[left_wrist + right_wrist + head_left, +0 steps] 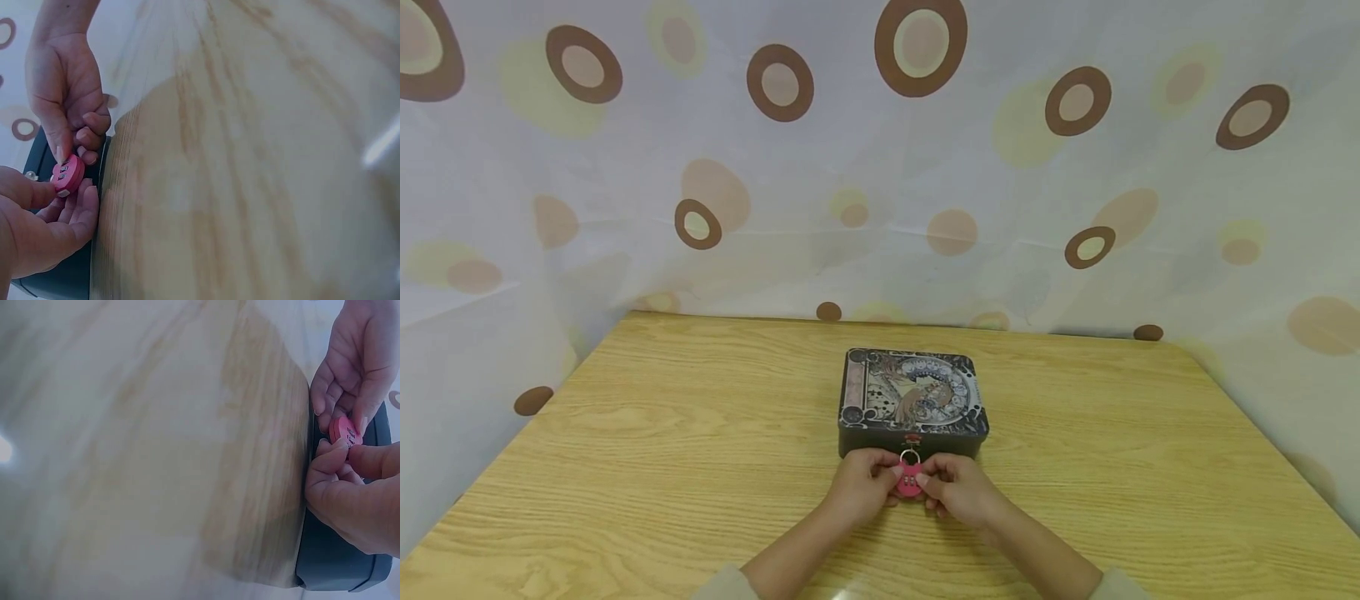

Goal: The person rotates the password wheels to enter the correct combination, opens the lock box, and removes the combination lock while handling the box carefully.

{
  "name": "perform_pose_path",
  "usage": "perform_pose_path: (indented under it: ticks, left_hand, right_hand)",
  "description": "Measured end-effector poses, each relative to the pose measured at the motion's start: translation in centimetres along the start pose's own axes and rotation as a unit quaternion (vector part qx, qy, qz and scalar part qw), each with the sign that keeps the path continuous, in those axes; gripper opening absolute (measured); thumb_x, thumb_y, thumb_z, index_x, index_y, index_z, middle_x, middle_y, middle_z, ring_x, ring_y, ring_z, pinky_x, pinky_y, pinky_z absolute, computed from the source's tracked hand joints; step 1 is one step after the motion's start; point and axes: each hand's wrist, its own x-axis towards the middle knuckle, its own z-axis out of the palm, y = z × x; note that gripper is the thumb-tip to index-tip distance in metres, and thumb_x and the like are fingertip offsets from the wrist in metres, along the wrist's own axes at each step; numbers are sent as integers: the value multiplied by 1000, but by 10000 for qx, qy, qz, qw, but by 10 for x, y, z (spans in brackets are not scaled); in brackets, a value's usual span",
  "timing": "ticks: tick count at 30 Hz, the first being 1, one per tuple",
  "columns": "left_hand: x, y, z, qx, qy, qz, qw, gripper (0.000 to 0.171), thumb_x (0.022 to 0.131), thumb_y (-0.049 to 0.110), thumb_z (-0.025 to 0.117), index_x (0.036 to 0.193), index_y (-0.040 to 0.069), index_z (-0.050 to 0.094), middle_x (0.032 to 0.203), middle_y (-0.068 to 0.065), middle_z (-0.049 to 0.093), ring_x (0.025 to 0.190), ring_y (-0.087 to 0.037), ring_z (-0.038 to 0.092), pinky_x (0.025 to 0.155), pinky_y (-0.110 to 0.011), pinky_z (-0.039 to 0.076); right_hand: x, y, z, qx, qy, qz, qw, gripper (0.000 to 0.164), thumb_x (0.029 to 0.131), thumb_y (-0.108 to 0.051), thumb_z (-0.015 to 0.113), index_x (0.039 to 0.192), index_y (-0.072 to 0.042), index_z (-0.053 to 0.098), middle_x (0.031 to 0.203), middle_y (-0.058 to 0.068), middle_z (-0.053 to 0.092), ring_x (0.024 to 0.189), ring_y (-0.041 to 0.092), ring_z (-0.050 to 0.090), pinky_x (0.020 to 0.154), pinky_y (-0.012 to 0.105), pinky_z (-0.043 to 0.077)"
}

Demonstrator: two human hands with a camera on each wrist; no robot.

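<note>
A small pink combination padlock (909, 481) with number dials hangs by its metal shackle at the front clasp (913, 439) of a dark tin box (917, 392). The box lid is closed and carries an ornate printed picture. My left hand (859, 486) pinches the padlock's left side between thumb and fingers. On the other side my right hand (964, 492) pinches it the same way, its thumb by the dials. Both wrist views show the padlock (67, 175) between the two hands, close against the box's front wall (334, 550). Whether the shackle is locked, I cannot tell.
The box stands on a wooden-grained table (662, 442), near its middle. Behind the table and along both sides hangs a white curtain (850, 150) with brown and yellow circles.
</note>
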Motion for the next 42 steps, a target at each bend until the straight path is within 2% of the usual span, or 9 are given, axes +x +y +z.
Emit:
perform_pose_path:
  ticks: [7, 12, 16, 27, 32, 42]
  left_hand:
    - [1, 0, 0, 57, -13, -50, 10000, 22, 84, -3, 59, 102, -16, 59, 86, -19, 64, 70, -12, 59, 61, -28, 57]
    - [1, 1, -1, 291, -8, 103, 9995, 24, 77, -4, 65, 98, -15, 61, 83, -18, 65, 71, -15, 61, 61, -25, 55]
    - [0, 2, -1, 194, -59, 203, 9996, 24, 74, -7, 64, 96, -16, 61, 81, -20, 66, 69, -17, 64, 60, -26, 56]
    - [0, 2, 1, 254, 17, 210, 9995, 20, 75, -5, 66, 93, -15, 63, 79, -19, 66, 67, -17, 65, 58, -25, 55]
    - [0, 1, 0, 379, 77, 299, 9988, 20, 76, -3, 67, 92, -15, 63, 78, -18, 66, 67, -16, 64, 57, -24, 55]
    - [-2, 3, 1, 620, 207, 260, 9975, 18, 78, -1, 66, 91, -13, 64, 77, -16, 66, 66, -13, 60, 56, -20, 51]
  right_hand:
    - [0, 2, 0, -32, -24, -14, 10000, 12, 91, -4, 51, 91, 7, 55, 63, -1, 49, 59, 9, 48, 51, 19, 40]
    - [1, 1, 0, -15, -16, 48, 10000, 13, 91, -5, 51, 92, 7, 55, 64, -1, 49, 60, 9, 48, 52, 20, 40]
    - [1, 1, -1, -10, -17, 110, 9999, 14, 92, -6, 51, 93, 7, 56, 65, -1, 50, 60, 10, 48, 52, 20, 40]
    - [0, -1, -1, -31, -24, 81, 10000, 14, 91, -6, 51, 94, 8, 56, 65, 0, 50, 61, 10, 48, 52, 20, 40]
    - [0, 0, 0, -44, 19, 56, 10000, 14, 91, -5, 51, 94, 8, 56, 65, 0, 50, 60, 10, 48, 52, 20, 40]
    - [1, 1, 1, -21, 37, -50, 10000, 13, 90, -4, 51, 92, 8, 55, 64, 0, 49, 59, 10, 48, 51, 19, 41]
